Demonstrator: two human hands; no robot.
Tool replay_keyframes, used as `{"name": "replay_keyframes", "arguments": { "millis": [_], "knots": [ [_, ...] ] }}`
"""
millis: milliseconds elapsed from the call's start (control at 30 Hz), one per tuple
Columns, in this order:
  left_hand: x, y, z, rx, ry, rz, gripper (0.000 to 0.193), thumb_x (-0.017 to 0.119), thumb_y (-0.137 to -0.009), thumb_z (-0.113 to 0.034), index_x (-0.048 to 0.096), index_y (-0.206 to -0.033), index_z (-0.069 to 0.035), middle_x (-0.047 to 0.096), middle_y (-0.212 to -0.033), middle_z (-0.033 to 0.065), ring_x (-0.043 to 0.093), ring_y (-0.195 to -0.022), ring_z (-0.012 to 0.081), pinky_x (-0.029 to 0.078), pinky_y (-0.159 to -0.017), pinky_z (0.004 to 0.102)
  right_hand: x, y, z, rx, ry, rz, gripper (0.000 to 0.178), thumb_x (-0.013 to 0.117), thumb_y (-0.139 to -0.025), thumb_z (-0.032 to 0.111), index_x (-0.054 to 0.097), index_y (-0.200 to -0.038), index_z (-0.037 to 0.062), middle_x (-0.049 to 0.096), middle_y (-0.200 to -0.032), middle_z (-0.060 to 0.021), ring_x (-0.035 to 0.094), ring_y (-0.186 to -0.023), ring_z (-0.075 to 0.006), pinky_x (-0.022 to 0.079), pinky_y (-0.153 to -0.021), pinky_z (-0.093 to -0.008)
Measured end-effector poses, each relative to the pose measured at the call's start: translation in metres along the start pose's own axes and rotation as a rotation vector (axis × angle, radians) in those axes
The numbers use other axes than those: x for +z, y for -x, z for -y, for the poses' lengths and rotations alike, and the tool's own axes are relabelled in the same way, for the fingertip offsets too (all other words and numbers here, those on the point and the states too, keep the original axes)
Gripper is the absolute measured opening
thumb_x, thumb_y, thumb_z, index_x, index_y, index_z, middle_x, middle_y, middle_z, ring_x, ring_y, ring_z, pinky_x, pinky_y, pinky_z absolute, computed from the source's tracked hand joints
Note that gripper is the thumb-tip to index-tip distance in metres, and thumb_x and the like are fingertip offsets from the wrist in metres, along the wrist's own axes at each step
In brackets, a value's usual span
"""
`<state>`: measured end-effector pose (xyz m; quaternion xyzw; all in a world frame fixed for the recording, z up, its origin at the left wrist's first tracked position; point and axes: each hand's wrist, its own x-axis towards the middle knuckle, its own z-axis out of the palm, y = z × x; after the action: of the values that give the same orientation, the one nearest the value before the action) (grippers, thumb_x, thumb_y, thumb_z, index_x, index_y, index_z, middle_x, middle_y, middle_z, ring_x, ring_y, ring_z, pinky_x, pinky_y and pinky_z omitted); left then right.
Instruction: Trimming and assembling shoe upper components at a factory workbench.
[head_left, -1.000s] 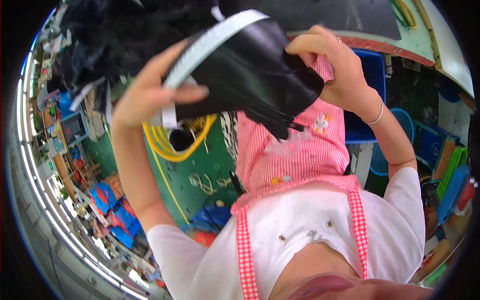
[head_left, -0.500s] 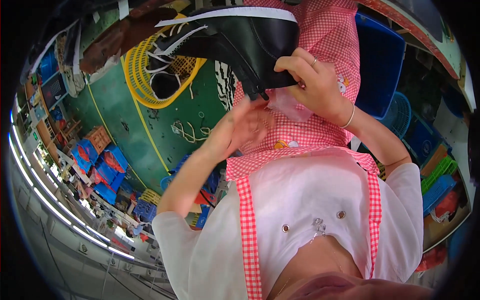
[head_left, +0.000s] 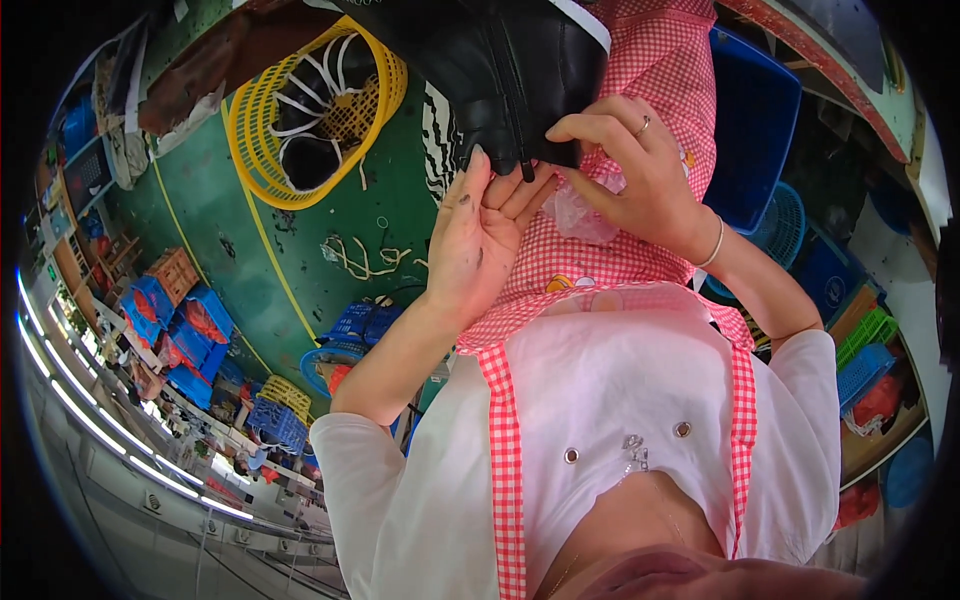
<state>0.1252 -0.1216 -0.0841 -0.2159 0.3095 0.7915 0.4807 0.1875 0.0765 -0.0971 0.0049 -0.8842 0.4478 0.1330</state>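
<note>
A black boot (head_left: 540,80) with a side zipper lies over my lap, its sole turned up and away and its collar toward me. My left hand (head_left: 475,240) is palm up at the collar, thumb against the leather and fingers beneath the edge near the zipper pull (head_left: 528,171). On the collar's other side my right hand (head_left: 645,165) grips the edge between thumb and forefinger. A crumpled translucent plastic wad (head_left: 588,212) shows just below the collar, against my red-checked apron (head_left: 655,60). The boot's toe runs out of view at the top.
At the left, a yellow basket (head_left: 245,150) on the green floor holds a black shoe (head_left: 310,160) with white laces. Loose cord (head_left: 365,260) lies nearby. A blue bin (head_left: 755,130) stands close on my right. Blue crates (head_left: 205,345) are stacked farther left.
The boot has tipped, its sole moving up and its zipper side turning toward me. My left hand, blurred before, now rests palm up at the collar. My right hand stays at the edge.
</note>
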Motion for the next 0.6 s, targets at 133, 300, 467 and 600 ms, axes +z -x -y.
{"name": "replay_keyframes", "arguments": {
  "millis": [133,300,467,600],
  "knots": [
    [0.002,-0.001,0.003,0.022,-0.047,0.022,0.043,0.033,-0.107,-0.035,0.048,-0.135,-0.007,0.064,-0.124,0.0108,0.053,-0.126,0.0279,0.037,-0.111,0.0406,0.0,-0.007,0.001,-0.081,-0.022,-0.09,0.046,0.076,-0.066,0.006,0.064,-0.11,0.0146,0.057,-0.096,-0.0042,0.056,-0.087,-0.0235,0.046,-0.075,-0.0345],
    [0.001,-0.001,0.006,0.041,0.036,-0.059,0.035,0.043,-0.105,-0.029,0.055,-0.126,-0.003,0.067,-0.117,0.014,0.062,-0.114,0.0279,0.044,-0.107,0.043,-0.001,-0.015,0.003,-0.141,0.031,-0.006,0.038,0.077,-0.068,0.014,0.068,-0.105,0.0142,0.057,-0.098,-0.0034,0.054,-0.084,-0.022,0.046,-0.073,-0.0326],
    [0.015,-0.007,0.012,0.056,0.015,-0.053,0.035,0.041,-0.105,-0.029,0.054,-0.125,-0.003,0.067,-0.115,0.0131,0.064,-0.108,0.025,0.046,-0.103,0.0393,0.005,-0.017,-0.013,-0.226,-0.029,-0.102,0.021,0.076,-0.073,0.015,0.071,-0.092,0.012,0.061,-0.089,-0.0026,0.059,-0.076,-0.0194,0.049,-0.067,-0.0299],
    [0.04,-0.011,0.019,0.174,-0.168,-0.162,0.036,0.041,-0.106,-0.03,0.057,-0.12,-0.002,0.066,-0.104,0.0077,0.065,-0.1,0.0193,0.049,-0.097,0.0345,0.005,-0.013,-0.011,-0.167,-0.177,-0.071,0.013,0.076,-0.075,0.014,0.071,-0.087,0.0101,0.064,-0.081,-0.0035,0.063,-0.075,-0.0183,0.051,-0.063,-0.0284]
  ]
}}
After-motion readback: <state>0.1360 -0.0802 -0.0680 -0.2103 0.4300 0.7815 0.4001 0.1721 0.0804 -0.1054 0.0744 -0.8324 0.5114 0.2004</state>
